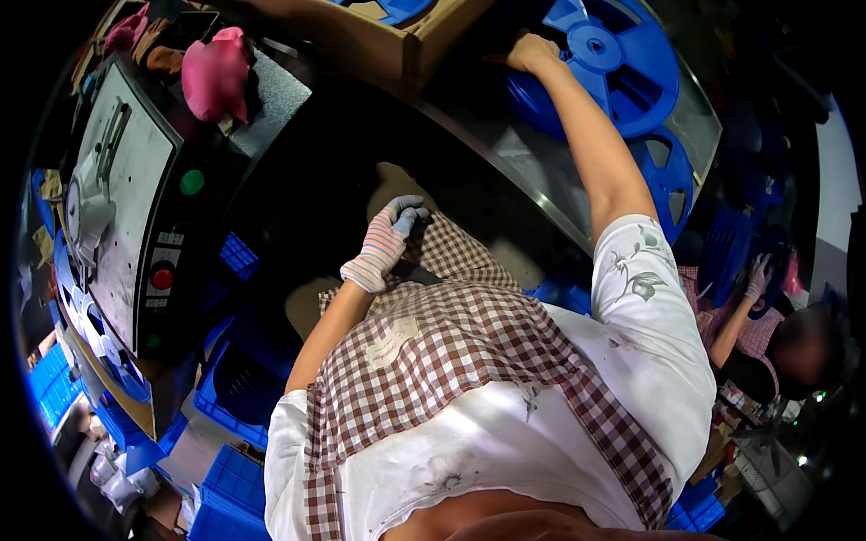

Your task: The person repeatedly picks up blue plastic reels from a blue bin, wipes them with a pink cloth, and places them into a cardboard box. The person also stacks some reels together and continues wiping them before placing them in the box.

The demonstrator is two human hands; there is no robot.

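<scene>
My left hand [383, 243] wears an orange-and-grey striped work glove with grey-blue fingertips. It rests over my lap, against the brown checked apron [451, 338]. Its fingers are curled in, and whatever they may hold is hidden. Bare and stretched far forward, my right hand [534, 52] is at the left edge of a stack of large blue plastic reels [631, 63] on a metal table [514, 158]. Those fingers are bent closed, and I cannot make out what is in them. Another blue reel [667, 176] lies beside the stack, close to my right forearm.
A cardboard box [361, 45] with blue reels stands ahead. At the left is a machine with a metal plate [117, 198] and red button [162, 278]; a pink cloth item [216, 77] lies beyond. Blue crates [234, 487] stand lower left. A co-worker's gloved hand [758, 278] is at the right.
</scene>
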